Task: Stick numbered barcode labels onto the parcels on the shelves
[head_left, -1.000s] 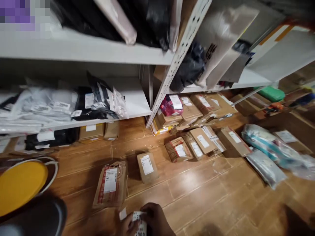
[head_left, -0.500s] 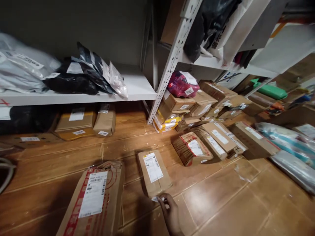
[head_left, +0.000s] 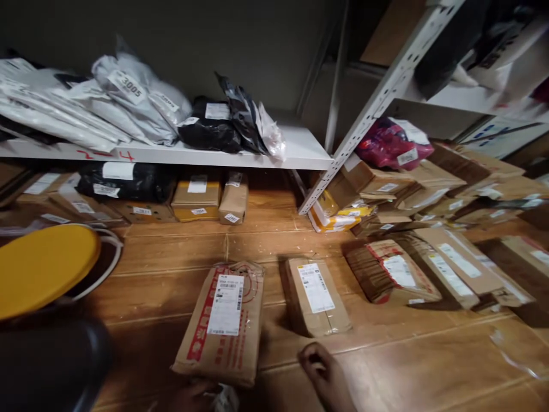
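Observation:
My left hand (head_left: 189,396) is dark and partly cut off by the bottom edge, by the near end of a carton with red print (head_left: 229,349). Its fingers seem closed on a crumpled white strip (head_left: 225,397), blurred, of paper or plastic. The carton lies flat, a white shipping label on top. Just short of a smaller brown parcel box (head_left: 338,319), my right hand (head_left: 323,369) is apart from it, fingers curled toward the thumb, with nothing visible in them. That box also carries a shipping label on its top.
A white shelf (head_left: 300,151) holds bagged parcels, with boxes beneath it. Its perforated post (head_left: 364,117) stands on the tiled floor. Several cartons (head_left: 461,260) line the right side. At left are a round yellow stool seat (head_left: 47,266) and a dark rounded object (head_left: 51,366).
The view has swung left, bringing the yellow seat and my left hand in. My right hand no longer shows the small white label it pinched at the smaller box's near end; it has drawn off.

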A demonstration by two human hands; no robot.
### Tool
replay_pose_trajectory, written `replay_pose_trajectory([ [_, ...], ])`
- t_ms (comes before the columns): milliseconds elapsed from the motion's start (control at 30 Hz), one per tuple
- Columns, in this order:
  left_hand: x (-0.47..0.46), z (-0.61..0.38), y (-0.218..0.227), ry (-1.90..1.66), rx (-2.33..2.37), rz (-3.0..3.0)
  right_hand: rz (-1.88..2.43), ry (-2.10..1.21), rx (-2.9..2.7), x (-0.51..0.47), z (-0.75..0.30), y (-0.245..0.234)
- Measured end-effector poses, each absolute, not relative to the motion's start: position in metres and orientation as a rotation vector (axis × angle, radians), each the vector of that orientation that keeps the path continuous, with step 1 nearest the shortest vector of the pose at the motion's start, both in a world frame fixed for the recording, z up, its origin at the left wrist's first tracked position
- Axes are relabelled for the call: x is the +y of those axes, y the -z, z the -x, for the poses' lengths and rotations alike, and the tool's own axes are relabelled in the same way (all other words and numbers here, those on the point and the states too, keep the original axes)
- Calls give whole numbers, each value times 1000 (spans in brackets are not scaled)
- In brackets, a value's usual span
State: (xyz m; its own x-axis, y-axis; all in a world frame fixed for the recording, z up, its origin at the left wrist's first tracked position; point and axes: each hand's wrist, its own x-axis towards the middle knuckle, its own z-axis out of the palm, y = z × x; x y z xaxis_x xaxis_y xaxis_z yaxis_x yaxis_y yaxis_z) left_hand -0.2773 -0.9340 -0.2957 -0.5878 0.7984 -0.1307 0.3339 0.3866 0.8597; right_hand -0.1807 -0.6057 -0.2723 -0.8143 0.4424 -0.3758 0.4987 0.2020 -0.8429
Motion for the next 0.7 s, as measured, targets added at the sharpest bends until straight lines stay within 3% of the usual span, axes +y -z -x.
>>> replay_pose_trajectory([
  [133,-914,288,286,-1113,2134,-939,-533,1753,2052,-666,221,262],
  [400,-866,336,260,-1214,2052,-620,-645,1824,2445,-643,306,234],
  [567,-845,332,250,-1445,1725,-477,-143,1786,2192,-657,283,197],
  [700,-851,317,244,-1533,1586,-332,-375,1957,1962,-674,260,209],
])
